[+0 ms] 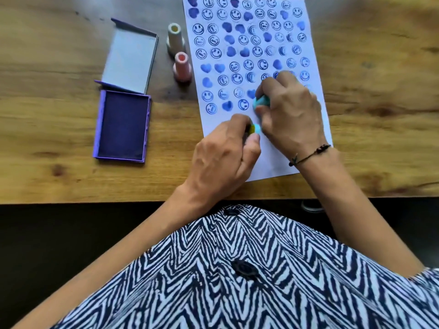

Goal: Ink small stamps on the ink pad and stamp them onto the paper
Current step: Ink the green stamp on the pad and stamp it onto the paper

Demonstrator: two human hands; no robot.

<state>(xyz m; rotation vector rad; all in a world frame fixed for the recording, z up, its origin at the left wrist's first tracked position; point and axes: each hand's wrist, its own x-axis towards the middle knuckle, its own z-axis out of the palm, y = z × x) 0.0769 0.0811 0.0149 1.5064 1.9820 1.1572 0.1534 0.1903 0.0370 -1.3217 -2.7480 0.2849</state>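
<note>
Wooden tabletop [47, 129] holds my paper [273, 148], crowded with blue smileys and hearts. My left hand [221, 157] pinches a small teal-and-yellow stamp [254, 129] against the sheet's lower part; my right hand [289, 108] grips a teal stamp [261, 102] just above. Purple ink pad [122, 125] lies open to the left, near a white stamp [175, 38] and a pink stamp [182, 66].

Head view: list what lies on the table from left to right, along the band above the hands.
Open purple ink pad → white stamp with yellow top → pink stamp → stamped paper → bare wooden table.
</note>
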